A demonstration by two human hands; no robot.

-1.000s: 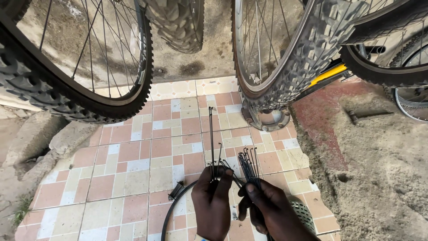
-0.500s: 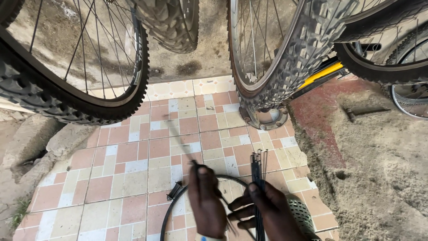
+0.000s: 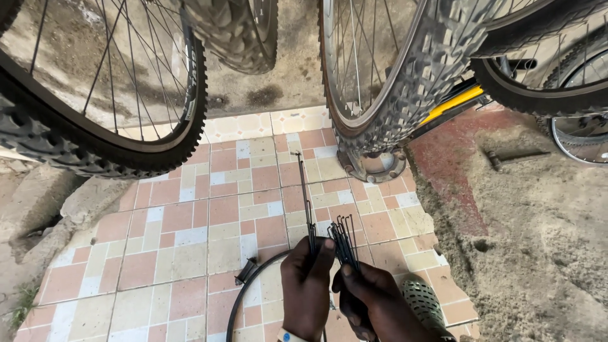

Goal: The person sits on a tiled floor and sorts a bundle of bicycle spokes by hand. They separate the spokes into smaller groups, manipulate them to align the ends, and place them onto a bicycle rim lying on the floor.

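My left hand (image 3: pixel 308 286) pinches a single thin black spoke (image 3: pixel 304 196) that points up and away over the tiled floor. Right beside it my right hand (image 3: pixel 373 303) grips a bundle of several black spokes (image 3: pixel 344 237), their bent ends fanned out above the fist. Both hands hover at the bottom middle of the head view, over a bare black wheel rim (image 3: pixel 248 285) lying flat on the floor; only its left arc shows.
Knobby bicycle wheels stand ahead: a large one at left (image 3: pixel 114 152), another in the middle (image 3: pixel 405 95), more at right. A round metal part (image 3: pixel 373 166) lies on the pink and cream tiles (image 3: pixel 183 253). Rough concrete (image 3: pixel 544 253) lies to the right.
My left hand has swung the single spoke from leaning left to nearly upright. The right hand holds the bundle in much the same place.
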